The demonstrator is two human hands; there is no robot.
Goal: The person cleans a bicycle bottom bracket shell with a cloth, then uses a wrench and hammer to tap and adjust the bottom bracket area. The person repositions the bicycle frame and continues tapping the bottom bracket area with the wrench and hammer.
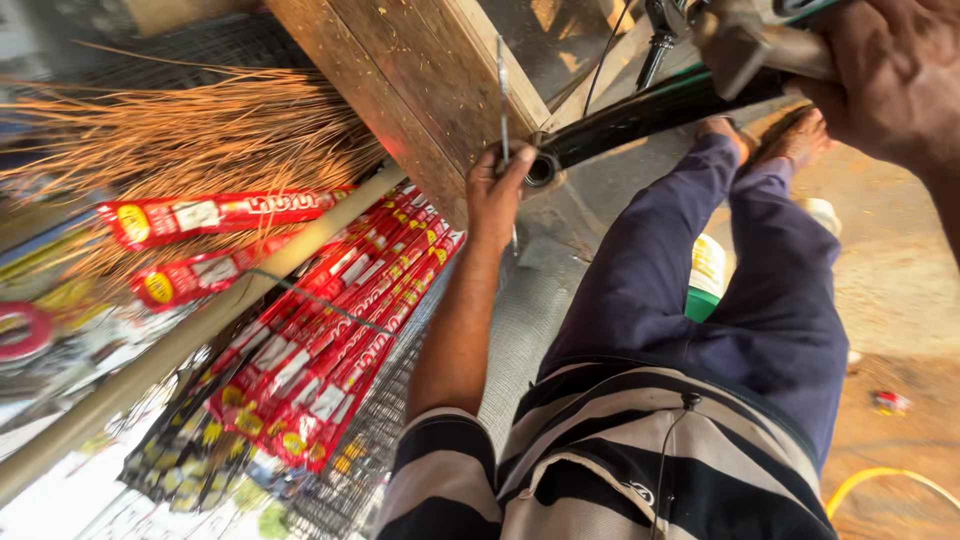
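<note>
Left hand (pixel 497 190) fingers curled round end of black metal tube (pixel 640 110) by wooden post (pixel 400 90) | right hand (pixel 890 70) grips its upper part | likely stiff, heavy; hold near both ends.

Left hand (pixel 497 195) closed around the open end of a black metal tube (pixel 650 108), thin silver rod (pixel 503 105) upright against the fingers. Right hand (pixel 895 75) far right, gripping the tube's other end. Left: red-wrapped long packets (pixel 330 320) hanging, straw broom bristles (pixel 200 135) above.
</note>
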